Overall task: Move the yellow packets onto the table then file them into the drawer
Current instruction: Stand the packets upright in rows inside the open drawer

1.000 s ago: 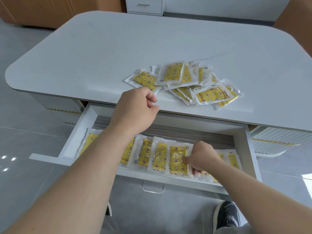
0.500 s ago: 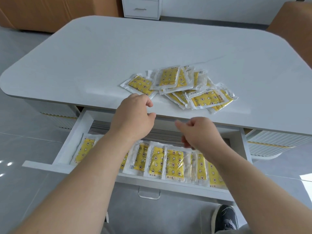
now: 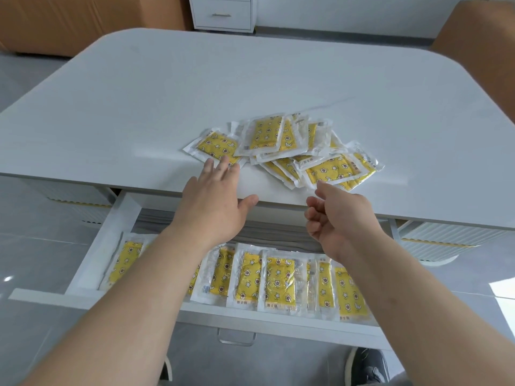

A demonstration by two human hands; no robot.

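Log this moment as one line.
left hand open, fingertips at leftmost yellow packet | right hand empty, near pile | drawer open, part filled

left grip (image 3: 217,200) outstretched, flat | right grip (image 3: 338,218) loosely curled, empty

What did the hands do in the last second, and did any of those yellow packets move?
The right hand let go of the row of packets in the drawer and rose, empty, toward the pile on the table. The left hand uncurled and stretched its fingers to the pile's leftmost packet. Pile, row and open drawer look unchanged.
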